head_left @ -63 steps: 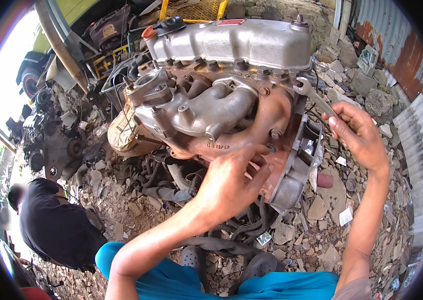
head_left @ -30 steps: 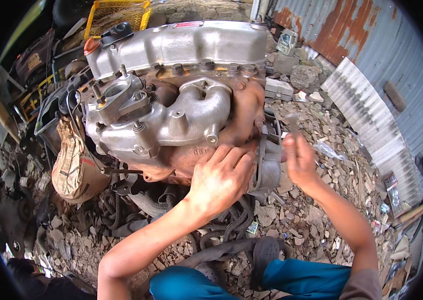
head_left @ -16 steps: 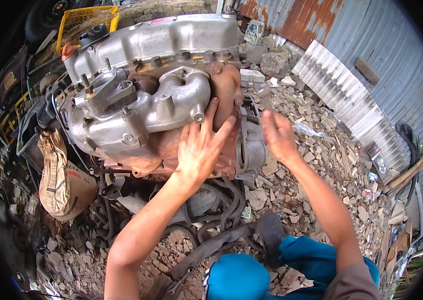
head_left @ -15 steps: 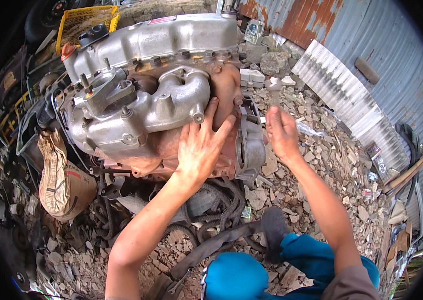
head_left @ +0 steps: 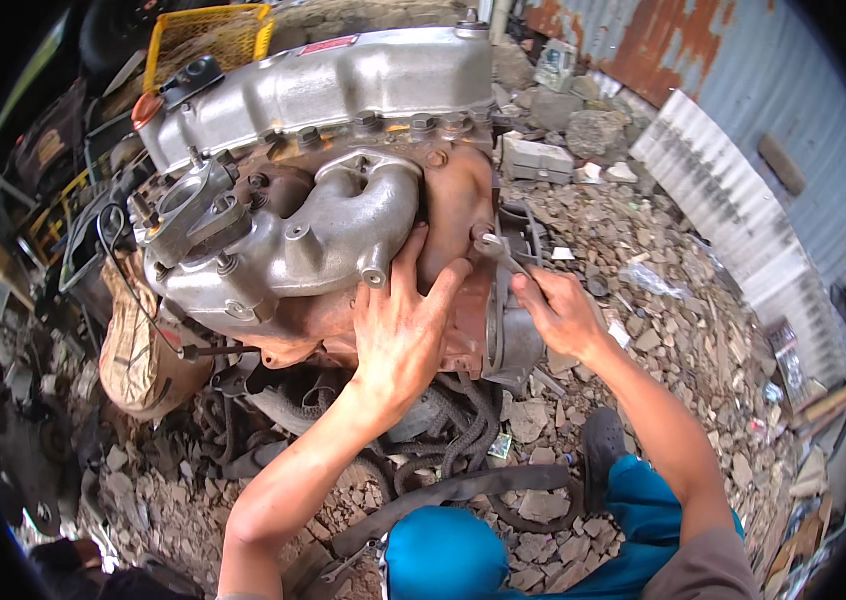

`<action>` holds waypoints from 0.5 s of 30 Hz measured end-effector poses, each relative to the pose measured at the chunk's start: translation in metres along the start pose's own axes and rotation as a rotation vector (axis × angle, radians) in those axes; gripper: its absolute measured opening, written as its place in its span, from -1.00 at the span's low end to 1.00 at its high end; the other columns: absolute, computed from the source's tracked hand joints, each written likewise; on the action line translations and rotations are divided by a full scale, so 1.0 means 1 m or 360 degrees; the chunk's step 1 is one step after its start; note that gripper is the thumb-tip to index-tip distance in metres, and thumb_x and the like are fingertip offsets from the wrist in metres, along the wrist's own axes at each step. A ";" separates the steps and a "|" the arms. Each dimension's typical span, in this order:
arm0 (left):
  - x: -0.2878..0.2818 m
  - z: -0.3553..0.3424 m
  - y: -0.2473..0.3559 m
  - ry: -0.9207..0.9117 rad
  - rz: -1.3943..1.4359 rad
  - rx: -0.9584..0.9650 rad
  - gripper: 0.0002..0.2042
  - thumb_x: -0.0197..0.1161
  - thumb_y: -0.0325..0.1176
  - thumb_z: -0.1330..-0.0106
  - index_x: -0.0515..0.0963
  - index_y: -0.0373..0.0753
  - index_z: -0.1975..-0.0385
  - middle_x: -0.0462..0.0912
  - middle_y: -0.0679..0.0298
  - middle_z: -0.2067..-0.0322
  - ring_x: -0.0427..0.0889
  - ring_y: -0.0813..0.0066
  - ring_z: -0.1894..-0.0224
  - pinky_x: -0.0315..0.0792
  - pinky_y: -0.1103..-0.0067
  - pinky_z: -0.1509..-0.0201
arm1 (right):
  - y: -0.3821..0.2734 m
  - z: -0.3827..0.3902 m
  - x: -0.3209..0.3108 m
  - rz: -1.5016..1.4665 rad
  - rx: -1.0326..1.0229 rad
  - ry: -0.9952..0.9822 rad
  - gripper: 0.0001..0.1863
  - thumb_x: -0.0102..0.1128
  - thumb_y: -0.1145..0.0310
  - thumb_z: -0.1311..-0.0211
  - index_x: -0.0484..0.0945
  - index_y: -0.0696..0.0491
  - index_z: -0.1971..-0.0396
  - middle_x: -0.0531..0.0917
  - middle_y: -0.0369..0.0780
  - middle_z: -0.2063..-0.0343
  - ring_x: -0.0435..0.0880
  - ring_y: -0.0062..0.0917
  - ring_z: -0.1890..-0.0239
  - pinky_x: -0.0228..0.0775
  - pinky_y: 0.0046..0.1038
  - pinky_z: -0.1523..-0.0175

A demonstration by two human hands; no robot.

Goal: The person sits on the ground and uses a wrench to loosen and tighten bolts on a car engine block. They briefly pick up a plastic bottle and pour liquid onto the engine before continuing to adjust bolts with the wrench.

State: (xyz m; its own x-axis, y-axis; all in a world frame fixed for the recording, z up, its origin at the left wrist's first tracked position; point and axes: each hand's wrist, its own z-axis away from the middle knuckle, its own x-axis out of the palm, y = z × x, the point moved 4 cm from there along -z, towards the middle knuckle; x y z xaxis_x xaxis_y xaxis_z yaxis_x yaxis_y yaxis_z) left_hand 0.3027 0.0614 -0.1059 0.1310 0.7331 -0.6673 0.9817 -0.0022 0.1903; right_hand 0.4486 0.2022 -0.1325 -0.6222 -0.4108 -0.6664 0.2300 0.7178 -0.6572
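Note:
An engine with a silver ribbed valve cover [head_left: 343, 80] stands before me. On its near side sit a silver manifold [head_left: 328, 250] and a rust-brown manifold [head_left: 458, 195]. My left hand [head_left: 403, 330] lies spread against the engine just below both manifolds, its fingertips partly tucked under the silver one. Nothing shows in its grip. My right hand [head_left: 563, 315] is closed round the handle of a metal wrench [head_left: 508, 255]. The wrench's head sits at the right edge of the rust-brown manifold, over a bolt that it mostly hides.
Thick ropes [head_left: 468, 435] and a dark strap [head_left: 453, 490] lie below the engine. A paper sack [head_left: 143, 360] stands at left, a yellow crate [head_left: 208, 35] behind. Broken stones cover the ground; a corrugated sheet [head_left: 733, 210] leans at right. Dark clothing and skin show at lower left.
My right hand has swung the wrench so its head now meets the manifold's right edge. My left hand stays in place on the engine. The whole view has shifted slightly.

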 end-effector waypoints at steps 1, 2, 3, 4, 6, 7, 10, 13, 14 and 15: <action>0.000 -0.002 0.002 0.0006 0.0000 -0.0029 -0.66 0.21 -0.53 -0.14 0.51 0.01 0.09 0.34 0.03 -0.17 0.39 -0.04 -0.11 0.32 0.20 -0.13 | 0.005 0.003 0.000 -0.0109 -0.0042 0.0050 -0.48 -0.10 0.00 -0.45 0.46 0.21 0.44 0.40 -0.17 0.75 0.38 -0.46 0.70 0.22 -0.40 0.53; 0.001 -0.004 0.004 0.0013 -0.0001 -0.0060 -0.67 0.22 -0.54 -0.13 0.52 -0.01 0.11 0.35 0.03 -0.16 0.39 -0.04 -0.10 0.32 0.20 -0.14 | 0.009 0.005 0.001 -0.0291 -0.0214 0.0228 -0.48 -0.11 0.00 -0.45 0.46 0.19 0.46 0.38 -0.25 0.76 0.40 -0.55 0.69 0.22 -0.45 0.52; 0.003 -0.005 0.006 0.0024 0.0001 -0.0100 -0.69 0.24 -0.54 -0.13 0.53 -0.02 0.14 0.35 0.03 -0.15 0.39 -0.04 -0.09 0.31 0.20 -0.14 | 0.013 0.002 0.001 -0.0418 -0.0261 0.0247 -0.49 -0.12 0.00 -0.46 0.46 0.17 0.46 0.38 -0.28 0.76 0.40 -0.58 0.68 0.22 -0.47 0.52; 0.005 -0.004 0.007 0.0052 -0.0041 -0.0126 -0.73 0.27 -0.55 -0.11 0.53 -0.06 0.20 0.37 0.02 -0.13 0.40 -0.06 -0.08 0.33 0.20 -0.12 | 0.015 -0.002 -0.001 -0.0547 -0.0306 0.0264 -0.49 -0.13 0.00 -0.46 0.47 0.16 0.46 0.38 -0.30 0.75 0.40 -0.61 0.67 0.22 -0.49 0.51; 0.002 -0.002 0.004 0.0050 -0.0045 -0.0195 -0.77 0.30 -0.59 -0.05 0.54 -0.16 0.29 0.39 0.00 -0.11 0.40 -0.06 -0.09 0.34 0.21 -0.12 | 0.012 -0.012 -0.006 -0.0599 -0.0425 0.0282 -0.52 -0.15 0.01 -0.47 0.46 0.12 0.47 0.40 -0.34 0.72 0.38 -0.67 0.64 0.20 -0.54 0.51; 0.004 -0.005 0.008 0.0070 -0.0045 -0.0201 -0.78 0.31 -0.61 -0.04 0.54 -0.19 0.32 0.40 0.00 -0.10 0.40 -0.06 -0.09 0.34 0.22 -0.13 | 0.032 -0.028 -0.013 -0.0586 -0.0307 0.0106 -0.51 -0.16 -0.01 -0.47 0.43 0.10 0.50 0.39 -0.38 0.70 0.33 -0.68 0.66 0.14 -0.55 0.53; 0.007 -0.005 0.013 0.0045 -0.0129 -0.0261 -0.79 0.29 -0.66 -0.02 0.51 -0.24 0.37 0.39 -0.03 -0.08 0.41 -0.07 -0.09 0.36 0.24 -0.14 | 0.089 -0.061 -0.041 -0.1064 -0.0031 0.0507 -0.49 -0.14 -0.07 -0.45 0.43 0.03 0.54 0.31 -0.47 0.74 0.23 -0.75 0.71 0.00 -0.62 0.60; 0.006 -0.007 0.023 0.0027 -0.0268 -0.0311 -0.78 0.28 -0.66 -0.03 0.51 -0.22 0.35 0.39 -0.04 -0.05 0.41 -0.09 -0.08 0.35 0.22 -0.12 | 0.159 -0.085 -0.076 -0.1067 0.0275 0.0652 -0.47 -0.12 -0.13 -0.42 0.47 0.01 0.52 0.28 -0.50 0.75 0.19 -0.82 0.71 -0.10 -0.66 0.65; 0.006 -0.007 0.028 0.0011 -0.0311 -0.0357 -0.77 0.28 -0.66 -0.04 0.51 -0.22 0.33 0.37 -0.05 -0.06 0.40 -0.10 -0.09 0.35 0.23 -0.12 | 0.184 -0.089 -0.083 -0.1121 0.0378 0.0635 -0.47 -0.09 -0.13 -0.41 0.49 0.05 0.50 0.29 -0.49 0.75 0.20 -0.81 0.69 -0.05 -0.64 0.61; 0.009 -0.009 0.037 0.0046 -0.0433 -0.0315 -0.74 0.29 -0.67 -0.03 0.48 -0.24 0.30 0.41 -0.02 -0.05 0.41 -0.03 -0.12 0.34 0.26 -0.15 | 0.213 -0.091 -0.089 -0.1004 0.0448 0.0645 -0.49 -0.02 -0.09 -0.39 0.53 0.08 0.51 0.32 -0.46 0.74 0.24 -0.76 0.67 0.02 -0.60 0.55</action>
State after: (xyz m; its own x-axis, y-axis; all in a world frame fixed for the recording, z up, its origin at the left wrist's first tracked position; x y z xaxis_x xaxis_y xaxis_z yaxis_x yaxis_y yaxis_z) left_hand 0.3391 0.0735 -0.0982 -0.1390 0.7078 -0.6926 0.9339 0.3264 0.1461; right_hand 0.4848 0.4428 -0.1805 -0.9088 -0.4173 0.0049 -0.1095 0.2272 -0.9677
